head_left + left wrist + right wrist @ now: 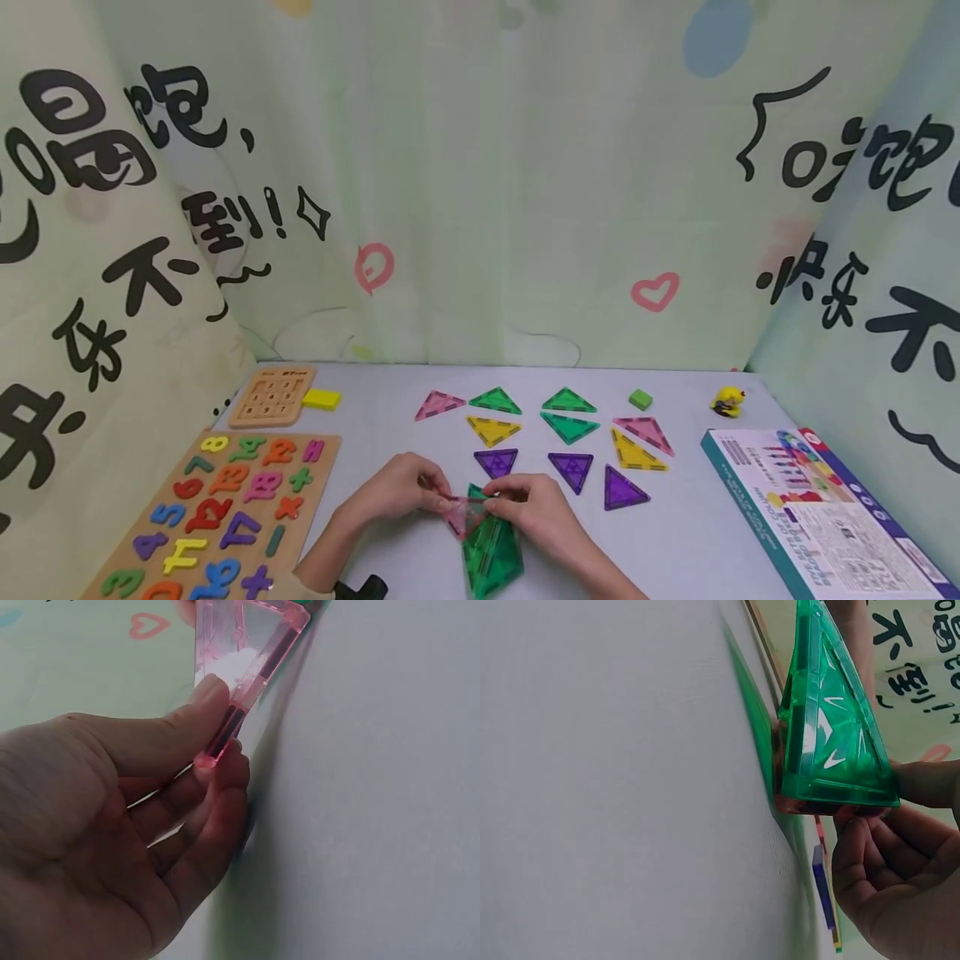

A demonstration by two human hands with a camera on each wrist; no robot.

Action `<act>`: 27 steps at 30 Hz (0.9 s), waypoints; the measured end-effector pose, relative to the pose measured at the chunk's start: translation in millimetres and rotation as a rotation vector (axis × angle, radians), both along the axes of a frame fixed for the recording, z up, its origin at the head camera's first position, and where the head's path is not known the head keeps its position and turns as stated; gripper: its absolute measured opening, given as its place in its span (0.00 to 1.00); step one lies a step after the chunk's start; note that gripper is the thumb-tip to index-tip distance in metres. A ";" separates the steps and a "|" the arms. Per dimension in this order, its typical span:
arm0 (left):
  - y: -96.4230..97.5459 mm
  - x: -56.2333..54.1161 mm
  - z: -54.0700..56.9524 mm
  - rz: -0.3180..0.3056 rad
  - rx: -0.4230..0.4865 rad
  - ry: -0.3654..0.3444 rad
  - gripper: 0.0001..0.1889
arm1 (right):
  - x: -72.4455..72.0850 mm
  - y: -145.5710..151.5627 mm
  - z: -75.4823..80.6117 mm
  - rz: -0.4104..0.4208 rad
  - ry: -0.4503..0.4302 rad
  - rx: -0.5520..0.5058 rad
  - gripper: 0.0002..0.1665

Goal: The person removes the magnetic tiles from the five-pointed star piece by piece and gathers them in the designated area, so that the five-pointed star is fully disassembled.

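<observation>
My left hand (pixel 405 490) pinches one corner of a see-through pink triangular magnetic tile (pixel 247 656) between thumb and fingers. That tile meets a folded shape of green magnetic tiles (pixel 492 557), low over the table at the front middle. My right hand (pixel 534 510) pinches the joined pieces at their far corner, fingertips right where pink meets green. In the right wrist view the green shape (pixel 832 735) narrows to a point at the top, and a pink edge shows beneath its wide end.
Loose green, yellow, pink and purple triangular tiles (pixel 573 471) lie beyond the hands. At left are a wooden number board (pixel 330 467), a smaller wooden board (pixel 273 398) and a yellow block (pixel 321 399). A box (pixel 832 508), a green block (pixel 641 399) and a yellow figurine (pixel 727 401) are at right.
</observation>
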State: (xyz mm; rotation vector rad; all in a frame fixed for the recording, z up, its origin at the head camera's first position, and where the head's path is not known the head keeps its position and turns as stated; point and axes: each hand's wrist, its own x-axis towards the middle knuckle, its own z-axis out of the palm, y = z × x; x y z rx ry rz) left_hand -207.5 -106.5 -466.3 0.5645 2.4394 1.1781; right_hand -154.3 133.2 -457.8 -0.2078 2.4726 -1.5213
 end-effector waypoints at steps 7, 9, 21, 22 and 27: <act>-6.3 -4.8 -6.3 0.009 0.107 -0.104 0.06 | -1.2 1.8 0.5 0.012 -0.007 0.011 0.14; -9.0 -6.8 -7.4 0.012 0.142 -0.135 0.06 | -1.4 2.4 0.5 0.012 0.002 0.011 0.13; -20.8 -37.4 -7.3 0.409 0.060 0.035 0.07 | 1.0 1.4 3.0 0.037 0.005 -0.008 0.11; -20.0 -41.9 -7.6 0.424 0.035 0.061 0.07 | 1.4 1.1 3.3 0.036 0.007 -0.005 0.11; -15.1 -60.9 -8.5 0.466 -0.063 0.174 0.08 | 4.0 -0.8 5.2 0.039 0.006 -0.005 0.11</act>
